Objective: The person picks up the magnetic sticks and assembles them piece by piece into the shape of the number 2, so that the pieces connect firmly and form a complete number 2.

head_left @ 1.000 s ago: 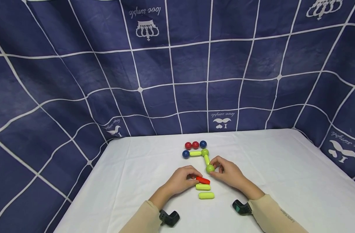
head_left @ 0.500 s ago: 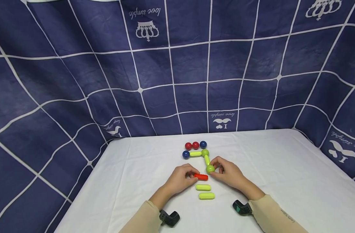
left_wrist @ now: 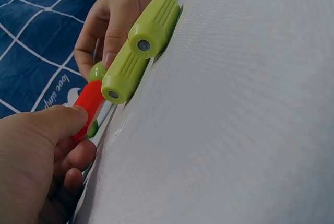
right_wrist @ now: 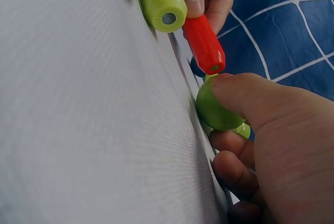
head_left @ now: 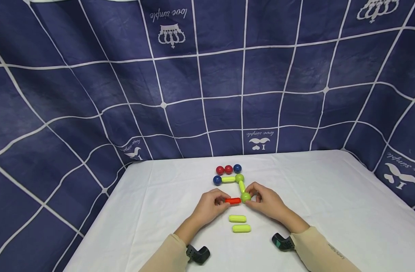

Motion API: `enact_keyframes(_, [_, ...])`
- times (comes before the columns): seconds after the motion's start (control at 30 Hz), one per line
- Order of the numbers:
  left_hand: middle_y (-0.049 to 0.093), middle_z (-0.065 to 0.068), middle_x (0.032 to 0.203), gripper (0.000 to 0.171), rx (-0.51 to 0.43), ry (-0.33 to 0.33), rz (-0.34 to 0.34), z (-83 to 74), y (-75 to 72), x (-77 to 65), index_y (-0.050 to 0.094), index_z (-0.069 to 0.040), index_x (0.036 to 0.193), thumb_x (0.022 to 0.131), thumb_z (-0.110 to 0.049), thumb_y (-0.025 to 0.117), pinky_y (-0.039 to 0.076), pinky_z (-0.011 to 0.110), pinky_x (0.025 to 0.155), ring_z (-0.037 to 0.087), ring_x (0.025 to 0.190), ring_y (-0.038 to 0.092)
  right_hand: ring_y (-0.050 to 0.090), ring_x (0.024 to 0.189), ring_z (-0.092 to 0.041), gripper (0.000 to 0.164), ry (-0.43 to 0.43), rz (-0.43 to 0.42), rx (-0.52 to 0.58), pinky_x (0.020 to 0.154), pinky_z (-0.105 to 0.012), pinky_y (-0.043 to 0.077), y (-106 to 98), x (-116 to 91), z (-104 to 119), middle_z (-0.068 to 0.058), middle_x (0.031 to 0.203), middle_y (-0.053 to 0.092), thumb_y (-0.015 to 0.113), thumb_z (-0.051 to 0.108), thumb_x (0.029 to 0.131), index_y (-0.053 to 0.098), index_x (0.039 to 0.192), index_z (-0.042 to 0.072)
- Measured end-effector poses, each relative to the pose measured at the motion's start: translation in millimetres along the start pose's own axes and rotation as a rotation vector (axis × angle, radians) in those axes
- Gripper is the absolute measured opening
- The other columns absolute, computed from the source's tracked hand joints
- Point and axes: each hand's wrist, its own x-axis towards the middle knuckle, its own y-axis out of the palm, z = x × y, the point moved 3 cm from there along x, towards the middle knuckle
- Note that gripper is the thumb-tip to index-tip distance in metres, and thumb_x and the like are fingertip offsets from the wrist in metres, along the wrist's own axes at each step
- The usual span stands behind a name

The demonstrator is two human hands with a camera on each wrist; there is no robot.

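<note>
My left hand [head_left: 209,207] pinches a red magnetic rod [head_left: 233,201] by its left end. The rod's free end points right, close beside a green ball [head_left: 245,197]; whether they touch I cannot tell. Thumb and fingers of my right hand [head_left: 267,201] grip that ball from the right. From it a yellow-green rod [head_left: 241,186] runs up to a second green ball [head_left: 239,177]. Another yellow-green rod [head_left: 228,179] links that one to a blue ball [head_left: 217,180] at the left. In the right wrist view, the red rod [right_wrist: 205,44] has a small round insert in its end.
Two loose yellow-green rods, an upper one [head_left: 237,218] and a lower one [head_left: 241,228], lie nearer me on the white tablecloth [head_left: 166,219]. Behind the joined pieces sit two red balls [head_left: 224,170] and a blue ball [head_left: 237,168]. A blue checked curtain [head_left: 224,75] hangs behind.
My left hand has carried the red rod away from the loose yellow-green rods, up toward the green ball, turning it nearly level. My right hand has stayed in place on the ball.
</note>
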Motion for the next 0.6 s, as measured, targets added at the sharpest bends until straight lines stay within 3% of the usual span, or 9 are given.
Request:
enact_keyframes(0.2, [0.066, -0.005, 0.089, 0.016, 0.000, -0.030, -0.025, 0.3, -1.0, 0.1, 0.076, -0.017, 0.102, 0.086, -0.015, 0.078, 0.047, 0.017, 0.065, 0.002, 0.072, 0.052, 0.047, 0.062, -0.003, 0.033, -0.002, 0.001, -0.009, 0.056, -0.020, 0.040, 0.1, 0.1, 0.7, 0.010, 0.090, 0.065, 0.082, 0.025, 0.081, 0.061, 0.106, 0.027])
enact_keyframes(0.6, [0.067, -0.003, 0.091, 0.017, -0.009, -0.009, -0.030, 0.8, -0.8, 0.9, 0.076, -0.016, 0.102, 0.086, -0.015, 0.078, 0.047, 0.016, 0.065, 0.001, 0.071, 0.052, 0.048, 0.062, -0.003, 0.032, -0.014, 0.014, -0.009, 0.056, -0.021, 0.040, 0.5, -0.8, 1.5, 0.011, 0.089, 0.065, 0.083, 0.027, 0.081, 0.062, 0.105, 0.028])
